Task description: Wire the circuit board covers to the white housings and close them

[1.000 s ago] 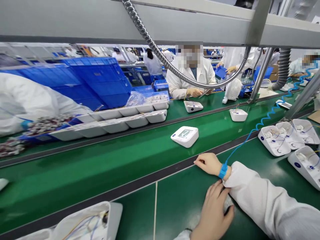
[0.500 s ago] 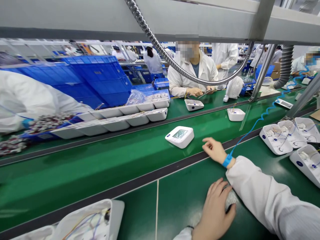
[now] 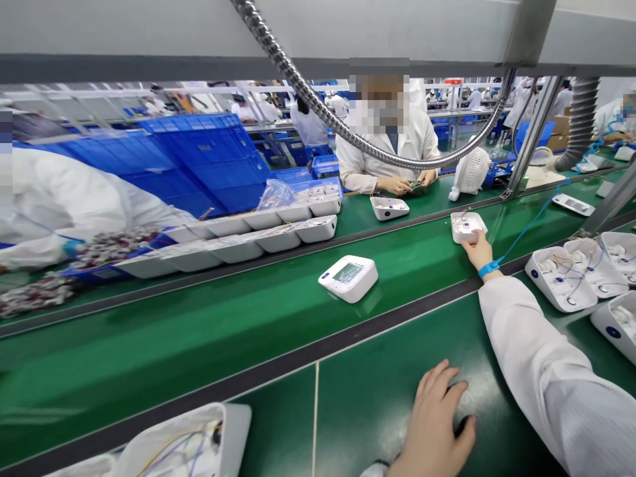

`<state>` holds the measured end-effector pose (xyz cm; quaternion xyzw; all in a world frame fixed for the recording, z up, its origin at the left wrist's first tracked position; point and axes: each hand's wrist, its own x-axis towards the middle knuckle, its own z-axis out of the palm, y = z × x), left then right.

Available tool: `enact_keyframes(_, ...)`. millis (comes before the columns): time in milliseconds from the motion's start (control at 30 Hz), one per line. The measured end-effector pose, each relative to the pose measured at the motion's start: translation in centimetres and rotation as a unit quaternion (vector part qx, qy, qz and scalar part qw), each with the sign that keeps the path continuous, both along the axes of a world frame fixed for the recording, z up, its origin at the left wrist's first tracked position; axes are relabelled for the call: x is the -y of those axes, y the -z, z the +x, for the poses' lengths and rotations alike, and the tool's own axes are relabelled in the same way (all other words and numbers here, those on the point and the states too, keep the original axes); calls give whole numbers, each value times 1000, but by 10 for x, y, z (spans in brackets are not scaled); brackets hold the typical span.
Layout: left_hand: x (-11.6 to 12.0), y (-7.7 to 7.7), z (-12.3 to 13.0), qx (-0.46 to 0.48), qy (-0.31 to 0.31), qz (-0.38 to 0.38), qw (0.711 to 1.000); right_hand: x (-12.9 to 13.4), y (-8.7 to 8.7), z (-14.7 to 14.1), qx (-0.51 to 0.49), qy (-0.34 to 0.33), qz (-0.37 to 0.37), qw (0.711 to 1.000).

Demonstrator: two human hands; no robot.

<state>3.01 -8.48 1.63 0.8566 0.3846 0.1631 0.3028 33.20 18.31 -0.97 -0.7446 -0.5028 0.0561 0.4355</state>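
Observation:
My right hand, with a blue wrist strap, reaches across the green conveyor belt. Its fingers grip the near edge of an open white monitor housing with wires and small parts inside. Low over the green bench, my left hand has its fingers apart and holds nothing. A white blood pressure monitor with a grey screen lies on the belt, left of the right hand.
Several open housings stand on the bench at right; another housing sits at lower left. Across the belt, a co-worker handles a small part near a white fan. A metal hose hangs overhead.
My right hand has moved forward and right onto the open housing and taken hold of its edge. The monitor has shifted slightly left in view. My left hand stays low over the bench.

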Motion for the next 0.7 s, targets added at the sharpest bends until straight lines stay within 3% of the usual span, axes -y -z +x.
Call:
enact_keyframes(367, 0, -2, -2, 6, 1, 9, 1000, 24, 7, -57, 163, -89, -53, 981)
enact_keyframes(700, 2, -5, 0, 13, -4, -4, 1000, 25, -4, -65, 132, -107, 3, 985)
